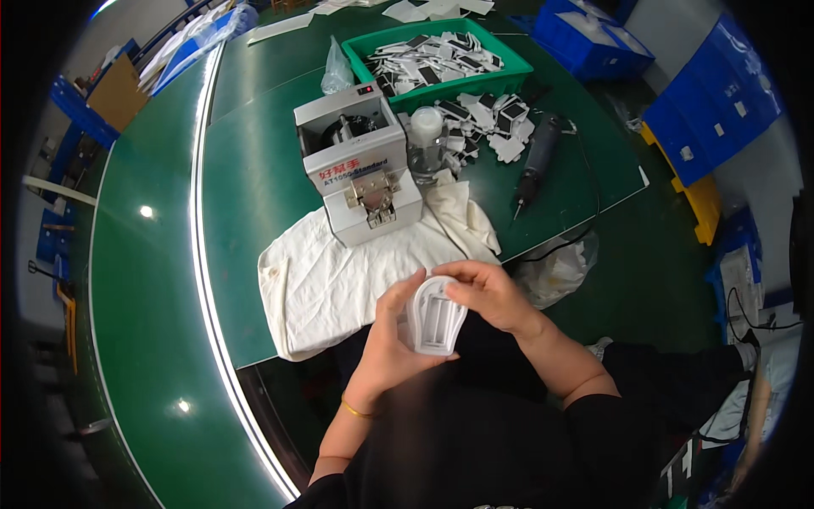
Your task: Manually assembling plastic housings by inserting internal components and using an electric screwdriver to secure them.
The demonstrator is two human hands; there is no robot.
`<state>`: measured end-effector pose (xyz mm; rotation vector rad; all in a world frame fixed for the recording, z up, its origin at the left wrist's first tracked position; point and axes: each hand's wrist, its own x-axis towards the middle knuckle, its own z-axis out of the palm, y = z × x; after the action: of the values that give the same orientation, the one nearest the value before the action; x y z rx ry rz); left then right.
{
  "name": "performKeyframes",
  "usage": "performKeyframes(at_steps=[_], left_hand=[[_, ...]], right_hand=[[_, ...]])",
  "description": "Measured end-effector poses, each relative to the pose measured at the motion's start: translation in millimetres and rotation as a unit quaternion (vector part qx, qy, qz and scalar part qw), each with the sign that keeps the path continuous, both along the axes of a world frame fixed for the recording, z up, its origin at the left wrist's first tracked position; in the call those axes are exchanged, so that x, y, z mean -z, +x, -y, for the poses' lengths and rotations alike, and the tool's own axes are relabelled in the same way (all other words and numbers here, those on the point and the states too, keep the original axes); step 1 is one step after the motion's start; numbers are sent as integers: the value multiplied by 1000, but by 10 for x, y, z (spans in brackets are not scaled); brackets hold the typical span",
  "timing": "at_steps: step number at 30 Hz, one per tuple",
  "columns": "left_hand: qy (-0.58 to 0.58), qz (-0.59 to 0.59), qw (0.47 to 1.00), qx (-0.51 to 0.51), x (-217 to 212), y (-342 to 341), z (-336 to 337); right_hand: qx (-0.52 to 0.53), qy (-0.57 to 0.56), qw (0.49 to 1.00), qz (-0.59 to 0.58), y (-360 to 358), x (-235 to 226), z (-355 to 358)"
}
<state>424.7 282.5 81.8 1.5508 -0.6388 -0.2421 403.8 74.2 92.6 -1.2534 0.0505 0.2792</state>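
Two bare hands meet just above the person's lap, both closed on one small white plastic part (pixel 435 320). The left hand (pixel 392 343) cups it from below and from the side, thumb up along its left edge, fingers curled beneath it; a thin gold bracelet (pixel 356 411) circles that wrist. The right hand (pixel 490 294) comes over from the right with the wrist bent, its fingers pressed onto the upper edge of the part. Both forearms rise from the lower edge, the right one in a short black sleeve.

The part is white and rounded at the top, narrowing toward the bottom, with its hollow side up; inside it show two upright slots side by side. It sits between the palms, clear of the table.

Just beyond the hands lies a crumpled white cloth (pixel 322 280) on the green table (pixel 246 170), and on the cloth's far edge stands a grey box-shaped machine (pixel 356 170). Farther off is a green tray (pixel 441 64) full of small black-and-white pieces. Beyond the right hand lies an electric screwdriver (pixel 534 161) with its black cable.
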Motion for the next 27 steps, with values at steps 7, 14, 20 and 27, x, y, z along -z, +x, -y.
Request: performKeyframes(at_steps=[7, 14, 20, 27], left_hand=[[61, 50, 996, -34, 18, 153, 17], [54, 13, 995, -84, 184, 152, 125], [-5, 26, 998, -58, 240, 182, 104], [122, 152, 966, -168, 198, 113, 115]], right_hand=[[227, -512, 781, 278, 795, -152, 562], [181, -699, 657, 217, 1721, 188, 1067], [316, -469, 766, 306, 1293, -181, 946], [233, -162, 941, 183, 397, -458, 279]])
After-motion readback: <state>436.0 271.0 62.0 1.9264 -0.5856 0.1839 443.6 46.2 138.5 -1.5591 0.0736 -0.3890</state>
